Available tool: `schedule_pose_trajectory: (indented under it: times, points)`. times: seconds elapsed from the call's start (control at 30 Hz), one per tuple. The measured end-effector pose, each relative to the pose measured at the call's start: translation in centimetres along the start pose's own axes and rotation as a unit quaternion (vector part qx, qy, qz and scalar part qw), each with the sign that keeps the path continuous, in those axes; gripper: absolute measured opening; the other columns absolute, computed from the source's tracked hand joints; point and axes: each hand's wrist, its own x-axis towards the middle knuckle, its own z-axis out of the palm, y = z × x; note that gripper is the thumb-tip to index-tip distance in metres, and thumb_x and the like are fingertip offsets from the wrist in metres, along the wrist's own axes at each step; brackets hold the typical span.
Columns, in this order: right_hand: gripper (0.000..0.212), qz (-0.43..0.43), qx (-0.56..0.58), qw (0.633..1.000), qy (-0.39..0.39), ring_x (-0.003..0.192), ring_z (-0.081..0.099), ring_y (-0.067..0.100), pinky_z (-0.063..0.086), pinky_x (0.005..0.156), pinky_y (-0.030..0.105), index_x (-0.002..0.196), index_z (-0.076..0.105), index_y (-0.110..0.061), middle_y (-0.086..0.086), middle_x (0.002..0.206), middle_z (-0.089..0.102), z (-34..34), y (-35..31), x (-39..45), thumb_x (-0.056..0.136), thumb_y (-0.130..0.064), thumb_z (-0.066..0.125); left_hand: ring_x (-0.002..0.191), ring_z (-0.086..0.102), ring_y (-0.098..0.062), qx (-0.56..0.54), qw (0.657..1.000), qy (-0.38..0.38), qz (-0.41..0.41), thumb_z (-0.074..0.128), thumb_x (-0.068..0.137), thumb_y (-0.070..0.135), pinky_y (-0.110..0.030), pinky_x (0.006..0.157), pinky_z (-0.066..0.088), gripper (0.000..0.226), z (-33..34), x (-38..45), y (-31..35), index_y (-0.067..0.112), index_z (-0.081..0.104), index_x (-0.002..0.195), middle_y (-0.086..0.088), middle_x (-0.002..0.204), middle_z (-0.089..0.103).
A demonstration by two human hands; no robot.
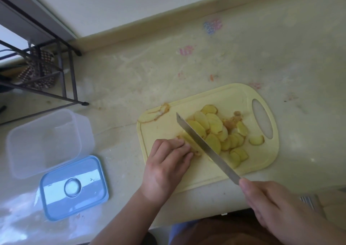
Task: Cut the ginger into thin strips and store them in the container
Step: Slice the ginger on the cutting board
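A: What sits at the counter's point(131, 80) left edge?

B: A dark metal rack point(43, 72) at the far left corner. Nearer the front edge, a clear container point(45, 141) stands open, nothing visible inside. Its blue lid point(74, 187) lies flat just in front of it, touching or overlapping its near rim.

A: And the board?

B: The yellow board point(262, 151) lies right of the container, toward the front edge, handle hole at its right end. A strip of peel point(157, 112) rests on the board's far left corner.

A: The left hand?

B: The left hand point(166, 166) is on the board's left part, fingers curled down, pressing and holding a piece of ginger point(192, 145) against the board.

A: The knife?

B: The knife point(202, 147) blade runs diagonally across the board, its edge just beside the left fingertips, on the held piece. The right hand point(273, 205) grips the handle at the counter's front edge; the handle itself is hidden in the fist.

A: The cut ginger?

B: Slices point(219, 130) lie overlapping in a heap right of the blade, in the board's middle. One slice lies alone by the handle hole. Small scraps point(233, 118) sit at the heap's far side.
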Motion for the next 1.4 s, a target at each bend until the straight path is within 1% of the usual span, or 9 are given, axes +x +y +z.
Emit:
schedule_pose_trajectory:
  times: [0.1, 0.2, 0.37, 0.47, 0.7, 0.93, 1.1, 1.2, 1.4]
  points:
    - [0.11, 0.002, 0.034, 0.999, 0.021, 0.057, 0.055, 0.013, 0.042, 0.075, 0.03, 0.085, 0.054, -0.021, 0.01, 0.06, 0.053, -0.2, -0.8, -0.9, 0.037, -0.11, 0.011, 0.095, 0.064, -0.02, 0.01, 1.0, 0.003, -0.009, 0.074, 0.093, 0.02, -0.026, 0.09, 0.051, 0.013, 0.1, 0.0, 0.0, 0.01, 0.075, 0.101, 0.001, 0.107, 0.063]
    - [0.101, -0.031, 0.034, 0.997, 0.059, 0.065, 0.061, 0.004, 0.042, 0.071, 0.02, 0.077, 0.06, -0.033, -0.003, 0.065, 0.062, 0.0, -0.9, -1.4, 0.039, -0.111, 0.01, 0.091, 0.065, -0.02, 0.035, 0.999, -0.001, -0.019, 0.08, 0.087, 0.016, -0.025, 0.087, 0.051, 0.013, 0.1, -0.1, -0.1, 0.005, 0.079, 0.095, -0.005, 0.1, 0.07]
    - [0.125, 0.008, 0.014, 0.999, 0.039, 0.085, 0.061, 0.006, 0.041, 0.084, 0.023, 0.09, 0.064, -0.019, -0.001, 0.092, 0.067, -0.5, -1.3, -1.1, 0.03, -0.111, 0.004, 0.09, 0.063, -0.017, 0.041, 0.999, 0.004, -0.021, 0.079, 0.088, 0.016, -0.021, 0.089, 0.047, 0.013, 0.1, -0.1, 0.0, 0.004, 0.079, 0.092, -0.006, 0.097, 0.071]
    - [0.117, 0.013, -0.034, 0.999, -0.009, 0.077, 0.061, 0.01, 0.044, 0.073, 0.022, 0.082, 0.06, -0.009, 0.009, 0.078, 0.065, -0.6, -1.2, -0.3, 0.05, -0.105, 0.001, 0.09, 0.064, -0.017, 0.04, 0.999, 0.008, -0.022, 0.081, 0.085, 0.013, -0.022, 0.089, 0.048, 0.012, 0.1, -0.1, -0.1, 0.004, 0.079, 0.092, -0.006, 0.097, 0.071]
    - [0.109, -0.012, -0.018, 1.0, -0.011, 0.061, 0.056, 0.013, 0.045, 0.073, 0.032, 0.079, 0.052, -0.024, 0.006, 0.062, 0.053, -1.2, -2.4, -0.9, 0.036, -0.109, -0.001, 0.09, 0.064, -0.018, 0.029, 0.999, 0.007, -0.027, 0.079, 0.088, 0.015, -0.023, 0.087, 0.049, 0.012, 0.0, 0.0, 0.1, 0.003, 0.079, 0.092, -0.004, 0.097, 0.069]
    - [0.138, -0.005, -0.044, 0.999, 0.026, 0.079, 0.058, 0.012, 0.041, 0.067, 0.013, 0.083, 0.066, 0.002, 0.006, 0.076, 0.06, -1.2, -3.2, -1.4, 0.036, -0.11, 0.001, 0.089, 0.062, -0.016, 0.027, 0.999, 0.009, -0.029, 0.078, 0.089, 0.016, -0.026, 0.081, 0.052, 0.013, 0.0, -0.1, 0.1, 0.003, 0.078, 0.093, 0.001, 0.1, 0.062]
    - [0.14, 0.027, -0.101, 0.995, 0.002, 0.101, 0.046, -0.005, 0.038, 0.076, 0.006, 0.103, 0.069, -0.008, 0.002, 0.091, 0.067, -1.1, -2.8, -0.9, 0.04, -0.104, -0.011, 0.09, 0.06, -0.014, 0.028, 0.999, 0.007, -0.021, 0.081, 0.085, 0.012, -0.024, 0.083, 0.05, 0.012, -0.1, 0.1, 0.2, 0.003, 0.078, 0.093, 0.003, 0.099, 0.061]
    - [0.152, 0.043, -0.094, 0.995, 0.005, 0.102, 0.045, -0.005, 0.036, 0.074, 0.002, 0.101, 0.069, -0.007, 0.008, 0.093, 0.07, -0.9, -2.6, -0.8, 0.023, -0.105, -0.017, 0.088, 0.06, -0.015, 0.035, 0.999, 0.007, -0.016, 0.081, 0.084, 0.011, -0.023, 0.083, 0.049, 0.013, 0.0, 0.2, 0.2, 0.002, 0.078, 0.093, 0.0, 0.098, 0.063]
    - [0.124, 0.014, -0.071, 0.997, -0.008, 0.088, 0.056, 0.008, 0.04, 0.074, 0.015, 0.085, 0.062, -0.006, 0.009, 0.091, 0.063, -0.9, -1.7, -0.5, 0.048, -0.104, -0.004, 0.088, 0.058, -0.014, 0.021, 1.0, 0.011, -0.012, 0.079, 0.088, 0.013, -0.02, 0.086, 0.045, 0.012, 0.1, 0.0, 0.1, 0.007, 0.073, 0.098, 0.004, 0.102, 0.059]
